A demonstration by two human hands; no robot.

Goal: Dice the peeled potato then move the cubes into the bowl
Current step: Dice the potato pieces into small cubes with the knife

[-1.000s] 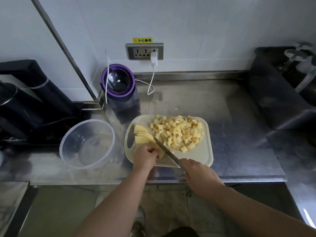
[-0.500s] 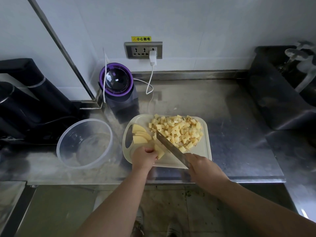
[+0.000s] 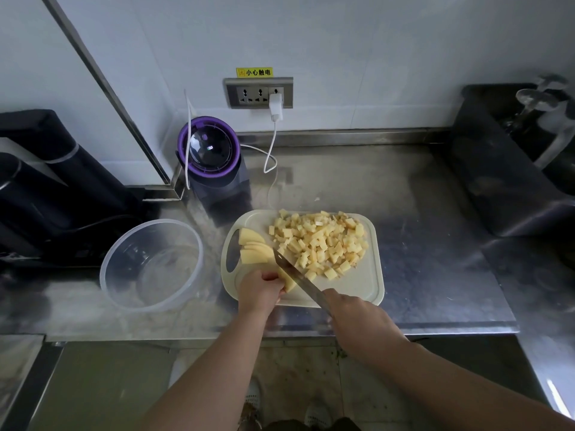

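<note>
The left hand (image 3: 261, 290) presses curled fingers on a potato piece (image 3: 287, 281) on the board (image 3: 367, 284). The right hand (image 3: 351, 318) is clamped on the knife (image 3: 298, 278). It would be best to tuck the fingertips back and cut evenly. There is 1 knife, 1 board, 1 empty bowl (image 3: 149, 265) on the left, about 3 slices (image 3: 253, 248), and cubes (image 3: 320, 244) too many to count.

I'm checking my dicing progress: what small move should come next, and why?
Probably press the knife down through the potato piece that the left hand holds: the blade lies right beside it, gripped by the right hand. Uncut slices wait on the cutting board, and the bowl is empty.
</note>
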